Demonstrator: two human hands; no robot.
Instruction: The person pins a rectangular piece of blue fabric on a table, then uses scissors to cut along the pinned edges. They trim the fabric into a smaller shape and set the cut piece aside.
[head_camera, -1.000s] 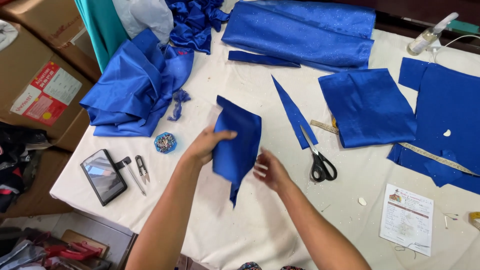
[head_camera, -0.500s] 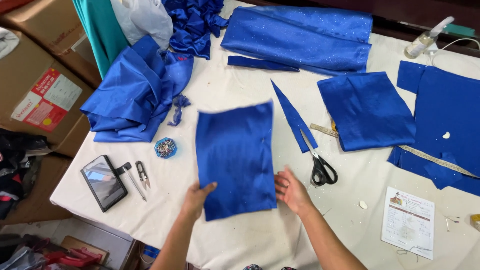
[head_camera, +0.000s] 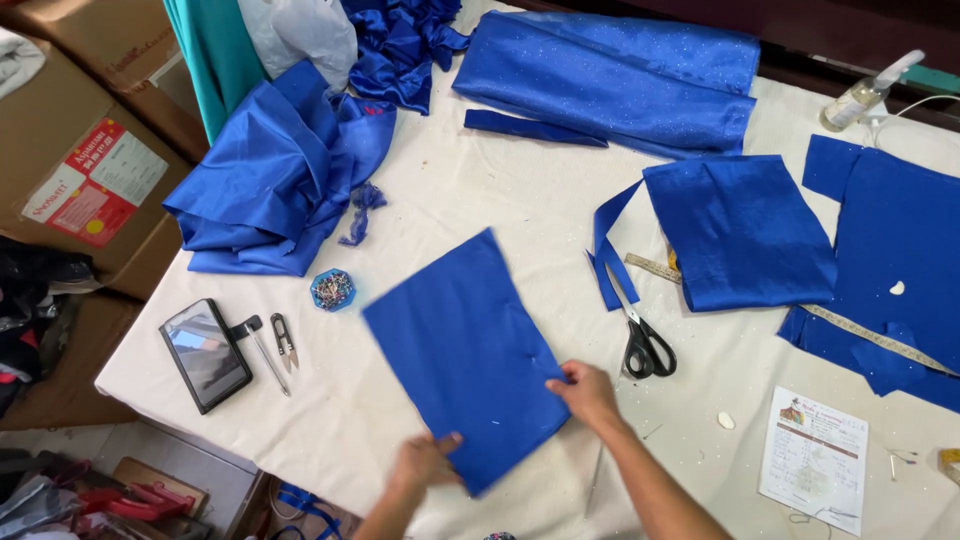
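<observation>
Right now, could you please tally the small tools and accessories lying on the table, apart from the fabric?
Scissors: 1
Thread snips: 1
Pin box: 1
Phone: 1
Spray bottle: 1
Tape measure: 1
Ruler: 1
Paper sheet: 1
Total: 8

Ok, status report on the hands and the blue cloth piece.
Left hand and right hand both grip blue cloth piece, flat on table. Scissors just right, apart.
</observation>
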